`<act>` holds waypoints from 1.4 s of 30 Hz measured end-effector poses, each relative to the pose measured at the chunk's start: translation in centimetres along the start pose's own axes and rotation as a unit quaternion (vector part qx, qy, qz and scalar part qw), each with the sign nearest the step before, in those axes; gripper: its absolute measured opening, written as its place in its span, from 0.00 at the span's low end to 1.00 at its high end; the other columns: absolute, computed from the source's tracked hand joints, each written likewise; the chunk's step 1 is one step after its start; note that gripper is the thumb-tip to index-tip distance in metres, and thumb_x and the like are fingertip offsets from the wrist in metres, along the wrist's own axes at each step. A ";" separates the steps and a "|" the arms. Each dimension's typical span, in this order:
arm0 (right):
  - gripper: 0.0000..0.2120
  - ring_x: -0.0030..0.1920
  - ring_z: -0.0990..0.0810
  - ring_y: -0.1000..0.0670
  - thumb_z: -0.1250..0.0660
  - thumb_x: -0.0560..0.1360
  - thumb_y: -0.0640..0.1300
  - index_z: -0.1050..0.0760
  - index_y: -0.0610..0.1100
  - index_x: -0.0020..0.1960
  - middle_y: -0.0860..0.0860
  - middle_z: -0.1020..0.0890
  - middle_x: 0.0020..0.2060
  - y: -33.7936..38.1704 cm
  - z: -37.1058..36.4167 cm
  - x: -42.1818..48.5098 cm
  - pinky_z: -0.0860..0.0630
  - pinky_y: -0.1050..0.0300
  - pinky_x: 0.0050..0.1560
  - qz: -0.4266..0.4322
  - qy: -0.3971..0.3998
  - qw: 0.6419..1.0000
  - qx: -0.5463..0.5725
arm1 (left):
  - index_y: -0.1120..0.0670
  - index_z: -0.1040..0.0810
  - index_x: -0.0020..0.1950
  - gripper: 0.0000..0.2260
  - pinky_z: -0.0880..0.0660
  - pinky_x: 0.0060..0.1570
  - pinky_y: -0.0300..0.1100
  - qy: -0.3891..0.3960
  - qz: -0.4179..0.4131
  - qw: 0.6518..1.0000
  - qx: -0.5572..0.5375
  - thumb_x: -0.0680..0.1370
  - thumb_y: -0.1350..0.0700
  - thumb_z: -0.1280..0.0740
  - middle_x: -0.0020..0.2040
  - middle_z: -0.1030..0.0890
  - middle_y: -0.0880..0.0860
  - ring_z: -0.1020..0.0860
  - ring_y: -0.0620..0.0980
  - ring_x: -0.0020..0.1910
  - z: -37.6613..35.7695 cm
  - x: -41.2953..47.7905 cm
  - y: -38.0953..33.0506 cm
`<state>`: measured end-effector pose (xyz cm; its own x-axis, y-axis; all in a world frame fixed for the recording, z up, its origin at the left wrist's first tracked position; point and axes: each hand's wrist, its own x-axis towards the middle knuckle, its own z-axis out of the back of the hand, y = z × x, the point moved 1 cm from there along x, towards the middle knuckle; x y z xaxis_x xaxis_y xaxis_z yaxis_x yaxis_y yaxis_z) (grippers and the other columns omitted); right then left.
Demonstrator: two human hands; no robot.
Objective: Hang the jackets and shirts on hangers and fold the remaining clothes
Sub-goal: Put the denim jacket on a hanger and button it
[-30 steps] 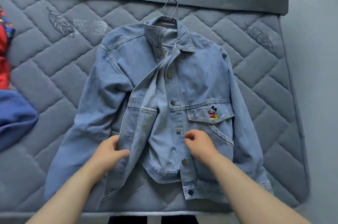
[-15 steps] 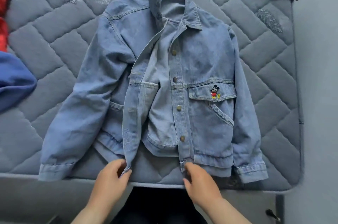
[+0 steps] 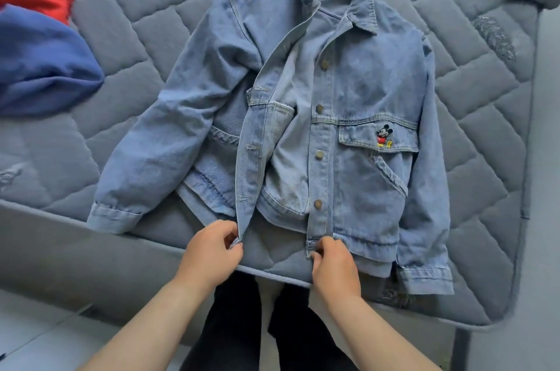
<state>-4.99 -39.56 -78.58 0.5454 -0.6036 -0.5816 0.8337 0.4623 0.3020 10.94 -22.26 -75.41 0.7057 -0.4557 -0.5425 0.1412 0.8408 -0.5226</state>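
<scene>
Your left hand pinched the buttonhole-side hem corner, your right hand the button-side corner, of the denim jacket lying on the bed. You needed both edges level before fastening the lowest button.

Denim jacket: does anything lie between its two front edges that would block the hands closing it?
Nothing visible does. The left hand pinches one bottom corner of the light blue denim jacket, the right hand the other; between them lie only its own inner fabric and the grey quilted mattress.
</scene>
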 end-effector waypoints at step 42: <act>0.07 0.37 0.27 0.58 0.32 0.75 0.43 0.24 0.53 0.40 0.53 0.22 0.39 4.8 3.8 7.9 0.35 0.68 0.36 0.068 0.025 0.980 0.186 | 0.64 0.25 0.40 0.11 0.28 0.42 0.51 -0.061 0.078 0.891 -0.443 0.66 0.56 0.35 0.37 0.21 0.64 0.26 0.53 0.39 -2.5 3.9 -7.1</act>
<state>3.71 -44.58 -78.86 0.6567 -0.5154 -0.5505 0.7324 0.2619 0.6285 10.92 -30.72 -75.47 0.7471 -0.2734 -0.6058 -0.5294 0.3064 -0.7911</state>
